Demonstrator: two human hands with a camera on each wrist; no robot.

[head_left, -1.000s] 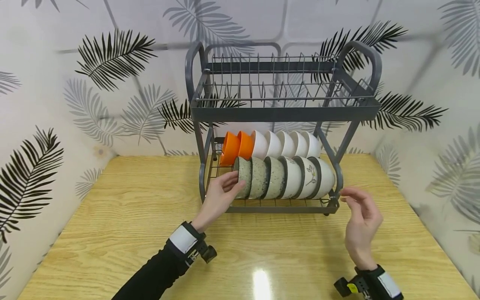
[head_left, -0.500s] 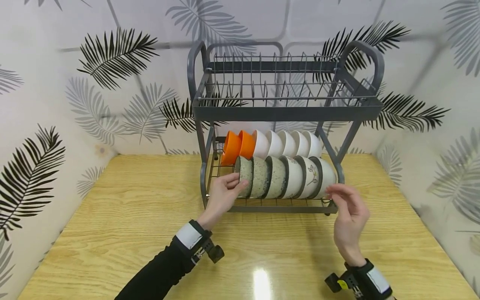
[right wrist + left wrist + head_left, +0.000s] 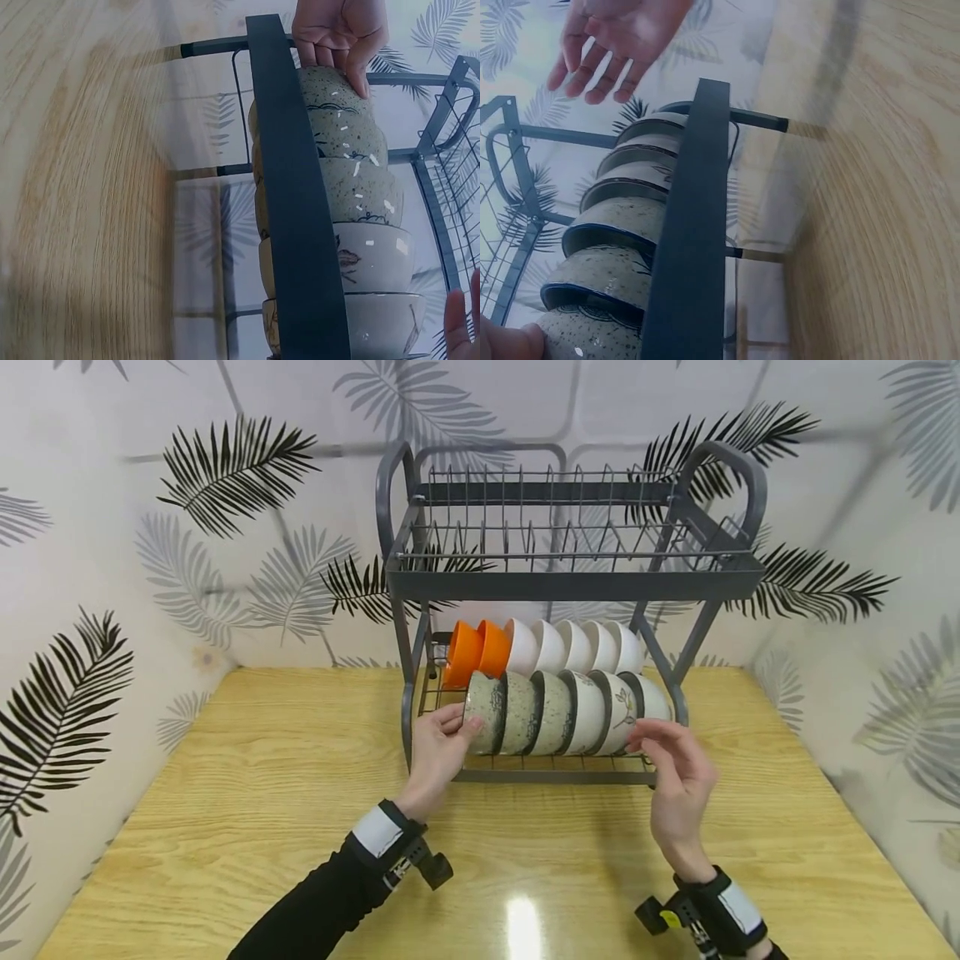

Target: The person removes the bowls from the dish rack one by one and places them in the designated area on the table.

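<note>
My left hand [image 3: 438, 752] pinches the leftmost speckled grey-green bowl [image 3: 483, 714], thumb on its front and fingers at its left side. That bowl stands on edge at the end of a row on the rack's lower tier. Beside it are two more speckled bowls [image 3: 519, 714], then white bowls [image 3: 587, 714] with dark rims, one bearing a leaf print [image 3: 619, 710]. In front of the rightmost white bowl [image 3: 654, 697] is my right hand [image 3: 681, 785], its fingers loosely bent and nothing between them. The left wrist view shows this right hand [image 3: 626, 34] apart from the bowls.
A dark grey two-tier dish rack [image 3: 573, 585] stands on the wooden table [image 3: 285, 827] against a leaf-patterned wall. Behind the front row lean orange bowls [image 3: 465, 656] and several plain white bowls [image 3: 576, 647]. The rack's front bar [image 3: 296, 195] runs low before the bowls.
My right hand has moved left from beside the rack to in front of the right-end bowls. The leftmost speckled bowl in my left hand has turned and shifted slightly left.
</note>
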